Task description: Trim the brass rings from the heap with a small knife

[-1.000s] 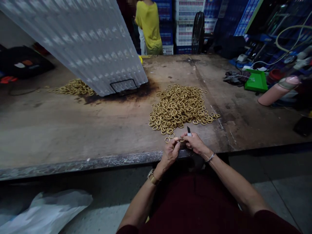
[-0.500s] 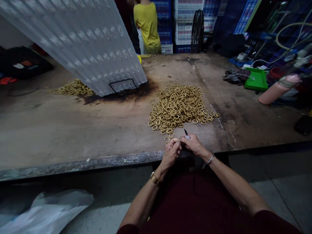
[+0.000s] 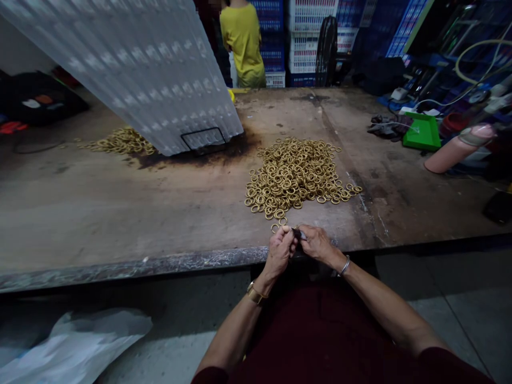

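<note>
Both hands meet just above the table's front edge. My right hand (image 3: 317, 245) is closed round a small utility knife (image 3: 303, 235) with a dark blade and a pale grey body. Its blade points left, up against the fingertips of my left hand (image 3: 281, 247). Thumb and forefinger of the left hand are pinched together; what sits between them is hidden by the fingers. Just beyond the hands lies a heap of brass-coloured rings (image 3: 294, 173), with a couple of loose rings (image 3: 274, 228) close to the left knuckles.
A tall, ribbed, whitish translucent stack (image 3: 160, 80) stands tilted on the wooden table (image 3: 100, 213), with a second pile of rings (image 3: 124, 141) behind it. To the right are a green tray (image 3: 423, 132) and a pink bottle (image 3: 458, 149). A person in a yellow top (image 3: 242, 42) stands beyond.
The knife has turned from pointing up and away to pointing left at the left fingertips. My right hand has rotated with it; my left hand stays nearly in place.
</note>
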The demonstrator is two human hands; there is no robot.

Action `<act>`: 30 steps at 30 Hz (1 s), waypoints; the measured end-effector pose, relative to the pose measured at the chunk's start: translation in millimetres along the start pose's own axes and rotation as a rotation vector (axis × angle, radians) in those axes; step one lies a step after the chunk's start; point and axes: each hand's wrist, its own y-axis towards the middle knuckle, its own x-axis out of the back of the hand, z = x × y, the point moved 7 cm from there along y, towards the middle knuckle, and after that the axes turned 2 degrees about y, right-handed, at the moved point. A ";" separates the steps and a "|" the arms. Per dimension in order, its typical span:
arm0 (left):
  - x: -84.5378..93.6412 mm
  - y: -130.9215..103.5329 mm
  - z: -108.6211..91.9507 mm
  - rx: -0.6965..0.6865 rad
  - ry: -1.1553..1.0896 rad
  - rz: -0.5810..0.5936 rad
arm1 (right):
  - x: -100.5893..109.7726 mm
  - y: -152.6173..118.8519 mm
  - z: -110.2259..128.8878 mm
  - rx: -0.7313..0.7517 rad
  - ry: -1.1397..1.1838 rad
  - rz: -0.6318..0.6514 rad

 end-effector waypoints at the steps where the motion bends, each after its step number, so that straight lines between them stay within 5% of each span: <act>1: 0.6 -0.1 0.4 -0.006 0.007 -0.001 | -0.4 0.0 1.3 -0.007 -0.023 0.019; 9: -6.7 -21.5 -12.2 0.021 -0.101 0.060 | 8.7 15.6 -22.1 -0.223 -0.219 0.069; 13: -4.3 -26.5 -17.0 0.084 -0.305 0.072 | 6.9 33.7 -17.9 -0.196 -0.196 0.021; 21: 28.6 -18.7 -13.8 0.145 -0.469 -0.052 | -13.4 57.5 6.0 -0.198 -0.190 0.019; 30: 28.7 -7.4 -12.8 0.176 -0.586 0.009 | -3.8 50.7 -10.0 -0.231 -0.201 -0.019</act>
